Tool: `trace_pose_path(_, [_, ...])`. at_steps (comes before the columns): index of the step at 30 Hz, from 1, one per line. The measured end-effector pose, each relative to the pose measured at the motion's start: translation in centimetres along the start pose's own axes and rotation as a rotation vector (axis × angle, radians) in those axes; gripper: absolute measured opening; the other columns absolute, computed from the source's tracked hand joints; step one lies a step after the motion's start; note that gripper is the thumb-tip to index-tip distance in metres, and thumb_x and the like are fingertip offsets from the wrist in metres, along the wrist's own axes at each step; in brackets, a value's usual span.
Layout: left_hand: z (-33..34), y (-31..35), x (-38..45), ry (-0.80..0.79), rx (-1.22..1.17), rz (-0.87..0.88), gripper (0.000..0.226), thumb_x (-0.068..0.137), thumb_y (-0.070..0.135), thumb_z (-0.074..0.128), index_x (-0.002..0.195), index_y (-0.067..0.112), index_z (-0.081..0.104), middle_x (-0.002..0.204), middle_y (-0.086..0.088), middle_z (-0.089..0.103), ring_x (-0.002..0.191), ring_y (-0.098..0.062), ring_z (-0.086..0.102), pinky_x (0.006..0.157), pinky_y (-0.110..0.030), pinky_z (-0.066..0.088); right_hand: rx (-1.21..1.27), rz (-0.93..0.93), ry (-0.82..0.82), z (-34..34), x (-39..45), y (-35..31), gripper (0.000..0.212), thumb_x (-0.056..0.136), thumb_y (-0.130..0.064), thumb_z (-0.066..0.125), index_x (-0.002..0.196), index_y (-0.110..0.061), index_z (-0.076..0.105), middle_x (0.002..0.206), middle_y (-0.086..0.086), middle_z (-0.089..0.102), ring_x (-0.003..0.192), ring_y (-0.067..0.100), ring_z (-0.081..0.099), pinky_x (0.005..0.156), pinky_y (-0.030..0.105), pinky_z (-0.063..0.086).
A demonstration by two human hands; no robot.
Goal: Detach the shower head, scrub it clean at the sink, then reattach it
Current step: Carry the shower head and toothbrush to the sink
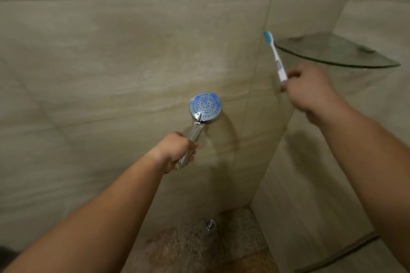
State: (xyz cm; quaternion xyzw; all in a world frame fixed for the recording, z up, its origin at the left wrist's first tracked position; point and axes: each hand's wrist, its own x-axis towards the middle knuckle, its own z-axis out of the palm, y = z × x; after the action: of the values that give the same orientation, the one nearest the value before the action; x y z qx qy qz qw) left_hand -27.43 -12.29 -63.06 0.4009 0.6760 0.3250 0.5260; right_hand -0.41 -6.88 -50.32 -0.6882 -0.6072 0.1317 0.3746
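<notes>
- Counting it up: one shower head (205,107), one toothbrush (275,55), two bare hands.
- Left hand (177,150) was fisted tight round the chrome handle, spray face pointing up, blue stuff smeared on it.
- Right hand (310,93) pinched the toothbrush's bottom end, bristles up, just beside the glass corner shelf (337,51).
- Shelf looked bare from here.
- Beige tiled walls (111,51), pebbly floor, one round drain (209,225) down in the corner.

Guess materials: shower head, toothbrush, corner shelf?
Shower head: mirror-bright chrome finish on rim and handle, either plated plastic or metal; blue-tinted spray face looks plastic. Held in the left hand.
Toothbrush: matte white-and-blue plastic with blue bristles, in the right hand.
Corner shelf: clear glass, since the wall tiles show through it and its edge is darker.
</notes>
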Motion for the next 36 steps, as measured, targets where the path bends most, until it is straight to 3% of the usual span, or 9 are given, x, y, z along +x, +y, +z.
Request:
trace_pose_path(3, [-4.1,-2.4,-1.8,0.069,-0.064,-0.015,0.010,0.093,-0.002,0.061,0.096,0.006,0.055,0.082,-0.015,0.064,0.058,-0.022,0.060,0.055,-0.028,0.046,0.176,0.088,-0.172,5.1,-5.6,-1.2,0.013,0.073,-0.006,0.063,0.084,-0.011,0.067,0.078,0.011,0.068,0.078,0.033,0.064,0.068,0.040,0.052])
trace_pose_path(8, [-11.0,-6.8,-5.7,0.216,-0.159,-0.018,0.016,0.091,-0.002,0.064,0.101,0.005,0.053,0.078,-0.014,0.062,0.052,-0.019,0.057,0.046,-0.024,0.043,0.346,0.102,-0.372,11.8,-12.2,-4.9,0.010,0.081,-0.007,0.052,0.076,-0.010,0.060,0.069,0.006,0.066,0.070,0.025,0.059,0.064,0.034,0.045])
trace_pose_path(11, [-14.6,-9.2,-8.4,0.344,-0.168,-0.014,0.015,0.092,0.005,0.067,0.095,0.009,0.052,0.079,-0.012,0.061,0.054,-0.018,0.055,0.046,-0.024,0.039,0.394,0.080,-0.444,15.5,-14.8,-7.3,0.013,0.078,-0.009,0.050,0.066,-0.015,0.052,0.062,0.004,0.063,0.063,0.024,0.053,0.059,0.033,0.039])
trace_pose_path(13, [-16.5,-10.7,-10.2,0.420,-0.186,-0.014,0.017,0.096,0.014,0.067,0.090,0.012,0.051,0.080,-0.011,0.061,0.055,-0.018,0.054,0.046,-0.024,0.038,0.423,0.070,-0.499,17.7,-16.2,-8.9,0.009,0.072,-0.015,0.049,0.063,-0.016,0.051,0.057,0.003,0.062,0.064,0.029,0.057,0.058,0.038,0.044])
trace_pose_path(17, [-19.6,-13.7,-13.2,0.559,-0.246,-0.047,0.018,0.099,0.023,0.063,0.090,0.013,0.052,0.082,-0.012,0.062,0.058,-0.020,0.055,0.049,-0.026,0.039,0.485,0.049,-0.676,21.5,-19.0,-12.0,0.014,0.080,-0.003,0.045,0.069,-0.012,0.048,0.061,0.010,0.058,0.058,0.023,0.052,0.051,0.028,0.037])
trace_pose_path(19, [-20.8,-15.2,-14.6,0.625,-0.268,-0.063,0.015,0.099,0.021,0.062,0.090,0.012,0.054,0.080,-0.012,0.062,0.058,-0.020,0.055,0.049,-0.026,0.040,0.488,0.012,-0.755,23.4,-20.4,-13.4,0.014,0.079,-0.003,0.046,0.070,-0.012,0.049,0.059,0.010,0.057,0.055,0.021,0.049,0.052,0.030,0.036])
trace_pose_path(27, [-22.7,-19.8,-20.7,0.956,-0.361,-0.158,0.017,0.096,0.023,0.066,0.093,0.006,0.065,0.075,-0.008,0.067,0.053,-0.017,0.058,0.039,-0.022,0.037,0.474,-0.156,-1.134,30.1,-24.6,-19.1,0.018,0.081,-0.005,0.047,0.066,-0.015,0.048,0.059,0.007,0.056,0.056,0.020,0.048,0.053,0.031,0.037])
trace_pose_path(32, [-21.2,-21.6,-24.6,1.146,-0.535,-0.243,0.031,0.076,0.040,0.070,0.084,0.011,0.062,0.076,-0.016,0.068,0.064,-0.027,0.055,0.055,-0.036,0.038,0.468,-0.312,-1.350,32.6,-27.6,-23.3,0.020,0.078,-0.002,0.046,0.064,-0.015,0.048,0.058,0.008,0.055,0.054,0.020,0.045,0.049,0.028,0.034])
trace_pose_path(36, [-19.3,-24.2,-28.9,1.308,-0.619,-0.329,0.026,0.087,0.036,0.070,0.084,0.013,0.061,0.078,-0.013,0.068,0.063,-0.025,0.057,0.049,-0.027,0.037,0.445,-0.448,-1.511,33.8,-32.2,-25.1,0.018,0.077,-0.004,0.047,0.063,-0.015,0.049,0.057,0.007,0.055,0.053,0.020,0.045,0.050,0.029,0.034])
